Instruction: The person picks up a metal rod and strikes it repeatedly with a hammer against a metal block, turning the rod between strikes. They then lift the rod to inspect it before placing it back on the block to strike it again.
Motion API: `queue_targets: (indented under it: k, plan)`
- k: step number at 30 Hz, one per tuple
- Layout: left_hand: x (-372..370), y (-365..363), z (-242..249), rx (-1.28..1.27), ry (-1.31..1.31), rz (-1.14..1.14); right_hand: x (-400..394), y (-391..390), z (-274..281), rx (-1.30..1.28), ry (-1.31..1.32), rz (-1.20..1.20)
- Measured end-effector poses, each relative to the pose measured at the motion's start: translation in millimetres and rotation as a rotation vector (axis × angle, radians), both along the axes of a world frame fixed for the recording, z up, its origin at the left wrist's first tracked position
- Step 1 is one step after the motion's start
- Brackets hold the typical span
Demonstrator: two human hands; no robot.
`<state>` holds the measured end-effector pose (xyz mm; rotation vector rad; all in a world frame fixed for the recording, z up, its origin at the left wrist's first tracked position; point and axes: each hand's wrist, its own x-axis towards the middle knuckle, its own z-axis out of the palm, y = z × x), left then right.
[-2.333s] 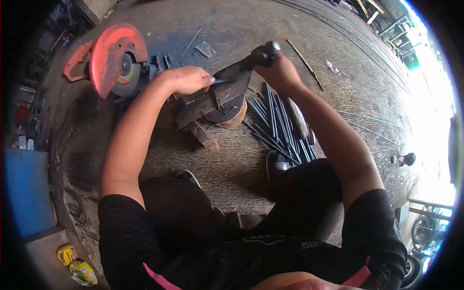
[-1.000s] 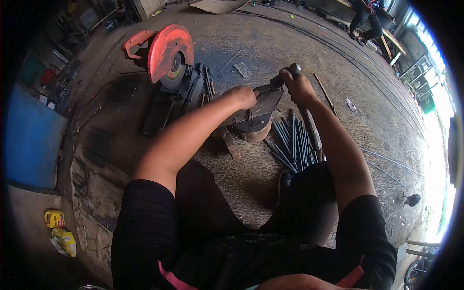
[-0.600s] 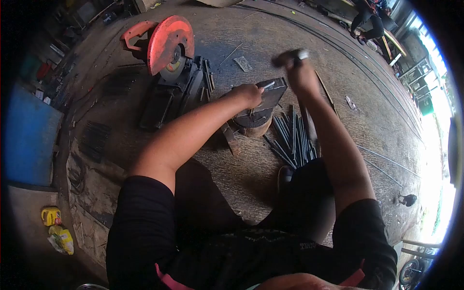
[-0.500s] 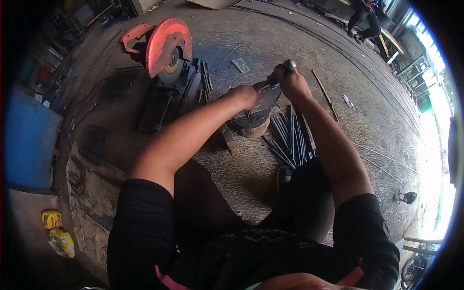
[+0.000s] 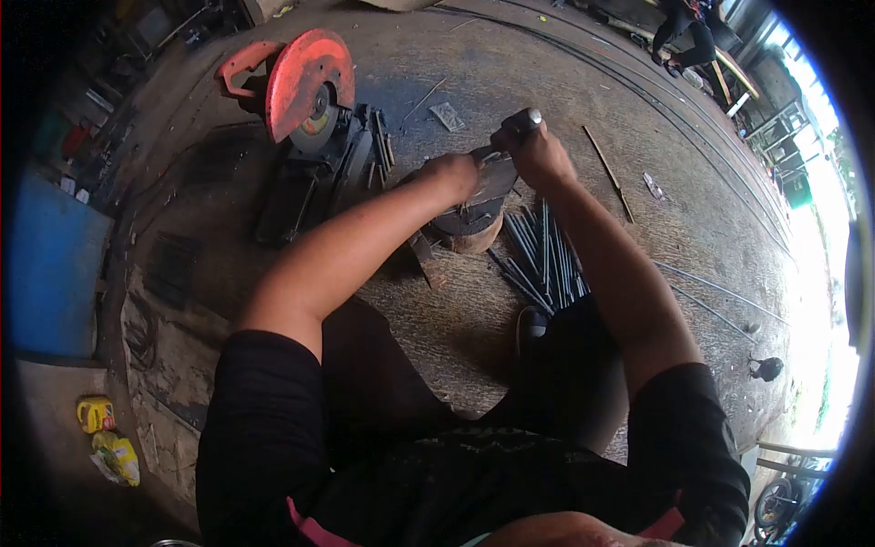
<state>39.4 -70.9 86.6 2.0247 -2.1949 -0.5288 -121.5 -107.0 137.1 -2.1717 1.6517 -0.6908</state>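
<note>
My right hand [image 5: 544, 161] is closed around a hammer, whose metal head [image 5: 523, 122] shows above the fingers. Just left of it, my left hand [image 5: 455, 177] grips a dark metal bar [image 5: 491, 153] that reaches toward the right hand. Both hands are over a flat metal plate [image 5: 495, 180] lying on a round wooden block [image 5: 480, 239]. The left fingers are partly hidden, and so is the hammer's handle. Beside the block, several metal rods [image 5: 545, 258] lie in a fanned pile near my shoe [image 5: 530, 326].
A red cut-off saw [image 5: 310, 82] stands left of the block, short metal pieces [image 5: 383, 146] near it. A flat metal strip [image 5: 426, 262] leans by the block. Long rods [image 5: 720, 305] lie at right near a bird [image 5: 767, 368]. Another person [image 5: 685, 41] is at the far right.
The hammer head has shifted a little left and tilted over, with the right hand closer above the plate. The left hand keeps its grip. The whole view has drifted slightly.
</note>
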Motion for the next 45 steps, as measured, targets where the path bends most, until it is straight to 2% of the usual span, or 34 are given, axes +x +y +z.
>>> queue_targets:
  k: [3, 4, 6, 7, 9, 11, 12, 13, 14, 15, 17, 19, 21, 22, 25, 26, 27, 29, 30, 32, 33, 34, 35, 37, 39, 41, 44, 45]
  plan:
    - [0.5, 1.5, 5.4, -0.016, -0.031, 0.059, -3.3, 8.8, 34.1, 0.075, 0.108, -0.094]
    - [2.7, 2.2, 4.5, -0.069, -0.019, 0.012, -4.8, 7.5, 45.2, 0.001, 0.027, -0.128]
    - [2.7, 5.2, 1.0, -0.098, 0.001, -0.034, -7.6, 7.8, 72.2, -0.497, -0.424, 0.137]
    - [1.2, 5.1, 5.3, -0.035, 0.013, -0.006, -5.7, 19.6, 94.4, -0.536, -0.373, -0.042]
    - [1.7, 3.2, 10.2, 0.019, 0.015, 0.018, -7.1, 26.0, 109.2, -0.633, -0.451, -0.028]
    - [1.6, 5.5, 12.2, -0.027, 0.005, 0.038, -6.5, 20.6, 80.8, -0.508, -0.393, 0.053]
    - [2.0, 3.6, 5.5, -0.029, 0.007, 0.037, -10.5, -3.7, 28.6, -0.403, -0.285, 0.091]
    - [3.8, -2.6, -6.1, -0.033, -0.006, 0.016, -3.8, -4.6, -1.6, 0.018, 0.111, -0.159]
    - [5.3, -8.6, -9.1, -0.042, -0.022, -0.007, -16.5, -16.8, -27.7, -0.094, -0.149, 0.152]
    - [6.6, -9.5, -1.2, -0.058, -0.026, -0.012, -18.6, -19.1, -16.9, -0.111, -0.152, 0.148]
    - [7.5, 3.2, 0.7, -0.099, 0.009, -0.015, -21.8, -16.1, -5.8, 0.136, 0.085, -0.062]
    - [8.5, 7.2, 4.4, -0.098, -0.002, -0.027, -28.9, -17.0, -10.4, 0.105, 0.092, -0.085]
    - [10.2, 10.1, 8.6, -0.097, -0.019, -0.046, -34.7, -19.0, -9.4, 0.147, -0.172, -0.001]
    - [11.4, 11.2, 10.2, -0.137, -0.034, -0.055, -37.0, -18.0, -6.3, 0.148, -0.175, -0.003]
    - [16.5, 8.8, 11.4, -0.222, -0.050, -0.071, -37.7, -6.4, 37.2, -0.144, -0.300, -0.032]
    - [17.9, 8.3, 8.4, -0.261, -0.052, -0.087, -31.5, 5.7, 58.5, -0.295, -0.332, -0.118]
    - [19.1, 7.1, 5.1, -0.252, -0.048, -0.083, -29.6, 16.0, 78.2, -0.436, -0.424, -0.046]
    - [19.9, 3.6, 1.3, -0.314, -0.075, -0.115, -30.8, 14.8, 99.4, -0.511, -0.586, -0.035]
    - [18.6, 5.3, 2.3, -0.310, -0.076, -0.120, -31.1, 16.0, 97.5, -0.508, -0.586, -0.041]
    - [16.4, 7.1, 7.2, -0.293, -0.084, -0.102, -26.4, 19.3, 94.4, -0.621, -0.413, -0.044]
    - [15.5, 9.0, 10.6, -0.293, -0.086, -0.108, -21.2, 22.8, 81.7, -0.504, -0.414, 0.077]
    - [14.0, 12.2, 13.8, -0.288, -0.119, -0.104, -22.5, -10.8, 33.3, -0.308, -0.348, 0.156]
    - [10.8, 15.0, 16.5, -0.284, -0.152, -0.100, -7.6, 6.3, 22.3, 0.054, 0.039, -0.140]
    - [8.1, 17.9, 20.9, -0.309, -0.188, -0.125, -0.7, 7.6, 14.4, 0.030, 0.003, -0.083]
    - [10.8, 18.9, 20.4, -0.319, -0.213, -0.124, -2.2, 8.7, 19.9, 0.204, 0.054, -0.055]
    - [10.6, 17.1, 17.0, -0.274, -0.185, -0.125, -7.2, 1.8, 11.4, 0.196, 0.005, -0.023]
    - [8.6, 17.2, 15.2, -0.270, -0.198, -0.073, -12.6, -14.9, 4.6, 0.038, -0.121, 0.021]
    - [10.3, 14.9, 14.8, -0.270, -0.195, -0.071, -14.9, -9.0, 27.3, -0.108, -0.200, 0.013]
